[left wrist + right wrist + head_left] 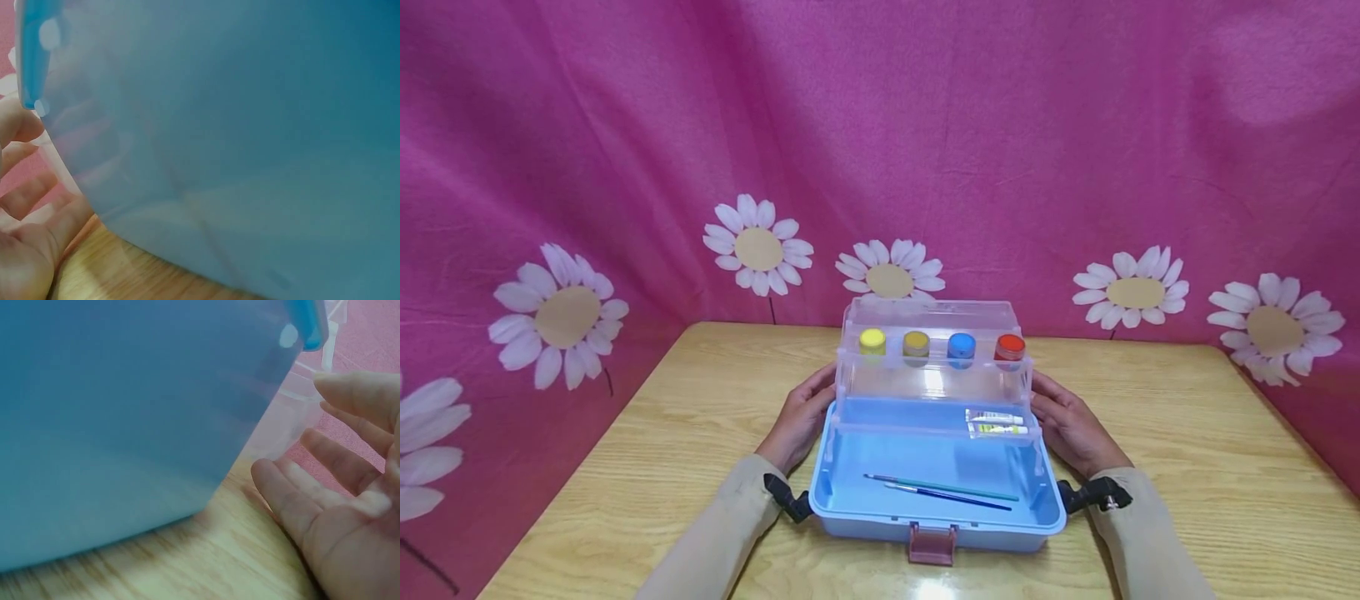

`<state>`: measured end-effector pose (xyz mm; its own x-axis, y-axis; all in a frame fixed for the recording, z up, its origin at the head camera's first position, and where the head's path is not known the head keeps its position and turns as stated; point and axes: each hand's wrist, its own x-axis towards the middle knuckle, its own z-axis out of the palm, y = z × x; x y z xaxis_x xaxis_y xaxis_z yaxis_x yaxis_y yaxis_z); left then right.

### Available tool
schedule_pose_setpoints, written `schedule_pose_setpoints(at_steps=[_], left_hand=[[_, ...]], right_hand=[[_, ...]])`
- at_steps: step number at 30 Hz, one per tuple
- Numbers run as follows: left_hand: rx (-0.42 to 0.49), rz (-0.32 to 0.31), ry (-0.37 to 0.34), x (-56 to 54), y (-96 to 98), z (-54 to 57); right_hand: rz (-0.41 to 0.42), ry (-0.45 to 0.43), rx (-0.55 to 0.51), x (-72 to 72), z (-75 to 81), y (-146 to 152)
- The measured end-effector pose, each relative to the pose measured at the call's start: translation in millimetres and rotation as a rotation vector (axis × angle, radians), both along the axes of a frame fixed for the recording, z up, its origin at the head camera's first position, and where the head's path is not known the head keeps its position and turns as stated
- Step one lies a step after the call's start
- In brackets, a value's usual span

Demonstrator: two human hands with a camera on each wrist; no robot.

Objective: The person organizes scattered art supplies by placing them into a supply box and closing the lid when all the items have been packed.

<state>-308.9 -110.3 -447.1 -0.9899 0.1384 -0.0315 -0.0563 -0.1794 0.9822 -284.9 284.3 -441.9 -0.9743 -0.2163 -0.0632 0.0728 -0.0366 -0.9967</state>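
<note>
A light blue plastic box (850, 527) stands opened out on the table, its clear tiered trays (880, 383) raised at the back. Yellow (872, 342), gold (916, 347), blue (961, 350) and red (1010, 347) paint jars sit in the upper tray. Two small paint tubes (996, 417) lie in the lower one. A teal paintbrush (958, 487) and a dark blue paintbrush (962, 498) lie in the base. My left hand (797, 425) is at the box's left rear side, fingers loosely extended. At the right rear side, my right hand (1075, 425) has its fingers spread beside the wall.
A wood-grain table (670, 417) lies under the box. Behind and around it hangs a magenta cloth (970, 150) with white daisies. The box's mauve latch (932, 545) hangs down at its front. Black wrist mounts (788, 497) sit close to its sides.
</note>
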Motion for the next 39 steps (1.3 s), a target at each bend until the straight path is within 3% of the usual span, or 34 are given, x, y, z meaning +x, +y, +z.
schedule_pose_setpoints(at_steps=[14, 20, 27, 39], left_hand=[[0.045, -0.012, 0.099, -0.2, 1.3, 1.3], [0.012, 0.001, 0.094, 1.7, 1.0, 3.7], [0.045, -0.015, 0.1, 4.2, 5.5, 5.1], [0.021, -0.018, 0.126, 2.8, 7.1, 13.3]], right_hand=[[0.004, 0.01, -0.085, 0.0, 0.9, 4.2], [0.027, 0.027, -0.164, 0.4, 0.6, 5.4], [0.029, 0.033, -0.226, 5.2, 1.1, 8.2], [0.044, 0.041, -0.338, 4.4, 8.2, 8.4]])
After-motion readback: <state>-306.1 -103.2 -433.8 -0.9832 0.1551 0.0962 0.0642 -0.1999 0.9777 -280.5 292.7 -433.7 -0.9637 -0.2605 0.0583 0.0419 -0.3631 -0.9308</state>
